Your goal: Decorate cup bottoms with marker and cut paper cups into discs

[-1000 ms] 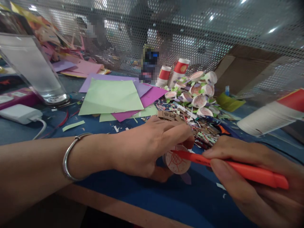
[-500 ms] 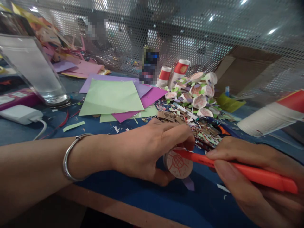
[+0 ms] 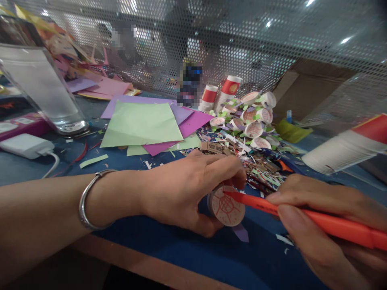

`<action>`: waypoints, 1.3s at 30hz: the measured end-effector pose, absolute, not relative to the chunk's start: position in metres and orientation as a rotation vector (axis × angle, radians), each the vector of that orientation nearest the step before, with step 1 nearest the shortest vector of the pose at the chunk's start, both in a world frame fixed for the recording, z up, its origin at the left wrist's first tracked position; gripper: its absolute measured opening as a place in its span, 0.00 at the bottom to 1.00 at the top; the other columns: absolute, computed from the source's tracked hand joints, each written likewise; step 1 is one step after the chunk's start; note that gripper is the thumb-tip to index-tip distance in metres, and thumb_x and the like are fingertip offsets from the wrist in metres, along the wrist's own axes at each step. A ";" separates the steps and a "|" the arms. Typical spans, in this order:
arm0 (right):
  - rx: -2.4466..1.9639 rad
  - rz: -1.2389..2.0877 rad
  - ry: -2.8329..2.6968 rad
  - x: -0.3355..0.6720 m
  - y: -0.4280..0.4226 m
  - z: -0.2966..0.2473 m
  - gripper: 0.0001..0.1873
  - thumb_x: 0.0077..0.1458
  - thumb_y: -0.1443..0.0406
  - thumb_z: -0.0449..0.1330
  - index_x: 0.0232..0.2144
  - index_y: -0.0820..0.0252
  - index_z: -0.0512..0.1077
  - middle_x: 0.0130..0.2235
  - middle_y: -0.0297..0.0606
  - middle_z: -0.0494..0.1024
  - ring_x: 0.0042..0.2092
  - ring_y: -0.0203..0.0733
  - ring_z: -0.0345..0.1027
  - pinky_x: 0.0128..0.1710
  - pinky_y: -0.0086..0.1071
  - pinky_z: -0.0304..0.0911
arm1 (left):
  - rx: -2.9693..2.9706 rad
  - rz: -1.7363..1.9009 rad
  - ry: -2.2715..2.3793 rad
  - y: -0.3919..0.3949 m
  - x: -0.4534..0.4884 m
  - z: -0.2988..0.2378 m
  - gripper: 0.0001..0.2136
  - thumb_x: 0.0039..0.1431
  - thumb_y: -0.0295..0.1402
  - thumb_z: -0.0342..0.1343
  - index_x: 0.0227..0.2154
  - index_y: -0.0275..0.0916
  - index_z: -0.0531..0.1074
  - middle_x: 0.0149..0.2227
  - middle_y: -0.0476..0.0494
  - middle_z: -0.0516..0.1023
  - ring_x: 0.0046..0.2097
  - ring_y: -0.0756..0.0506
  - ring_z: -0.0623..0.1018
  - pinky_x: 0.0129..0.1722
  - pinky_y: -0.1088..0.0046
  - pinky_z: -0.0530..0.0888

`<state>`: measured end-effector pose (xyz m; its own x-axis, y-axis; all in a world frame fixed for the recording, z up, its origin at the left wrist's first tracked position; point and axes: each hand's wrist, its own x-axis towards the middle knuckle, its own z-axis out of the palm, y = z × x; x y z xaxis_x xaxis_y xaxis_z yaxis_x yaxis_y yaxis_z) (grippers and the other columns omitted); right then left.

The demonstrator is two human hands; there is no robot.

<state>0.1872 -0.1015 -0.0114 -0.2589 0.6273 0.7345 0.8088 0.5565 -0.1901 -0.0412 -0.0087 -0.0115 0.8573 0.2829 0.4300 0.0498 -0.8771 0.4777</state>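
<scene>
My left hand (image 3: 187, 189) is closed around a small paper cup (image 3: 227, 206) lying on its side on the blue table top (image 3: 193, 249), its round base facing me with red lines drawn on it. My right hand (image 3: 320, 225) grips an orange marker (image 3: 305, 219) whose tip rests on the cup's base. A silver bangle (image 3: 87, 199) sits on my left wrist. A small purple paper piece (image 3: 241, 232) sticks out under the cup.
Behind lie a pile of decorated cups (image 3: 254, 117), paper scraps (image 3: 260, 165), green and purple paper sheets (image 3: 142, 123), stacked red-and-white cups (image 3: 344, 147), a glass (image 3: 45, 90), a white charger (image 3: 26, 145) and a perforated metal screen (image 3: 229, 40).
The marker has slid to the right across the cup's base, adding red lines. My left hand turned the cup slightly.
</scene>
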 end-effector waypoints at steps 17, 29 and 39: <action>-1.066 -0.267 -2.138 0.186 -0.102 -0.002 0.09 0.59 0.70 0.58 0.40 0.50 0.71 0.31 0.31 0.80 0.30 0.34 0.76 0.31 0.27 0.68 | 2.579 0.714 0.216 -0.007 -0.041 -0.012 0.23 0.48 0.25 0.66 0.47 0.38 0.64 0.47 0.42 0.76 0.47 0.44 0.76 0.45 0.68 0.69; -1.007 -0.209 -2.139 0.185 -0.103 -0.006 0.09 0.59 0.68 0.59 0.42 0.52 0.73 0.33 0.32 0.80 0.32 0.37 0.76 0.35 0.28 0.72 | 2.527 0.688 0.222 -0.008 -0.038 -0.011 0.23 0.46 0.26 0.66 0.46 0.36 0.65 0.44 0.44 0.76 0.43 0.46 0.76 0.43 0.69 0.70; -1.059 -0.368 -2.152 0.191 -0.103 -0.011 0.10 0.59 0.66 0.61 0.43 0.48 0.74 0.33 0.28 0.83 0.36 0.40 0.77 0.46 0.34 0.71 | 2.474 0.712 0.248 -0.008 -0.039 -0.014 0.22 0.47 0.27 0.66 0.45 0.39 0.64 0.43 0.44 0.76 0.42 0.46 0.76 0.42 0.70 0.71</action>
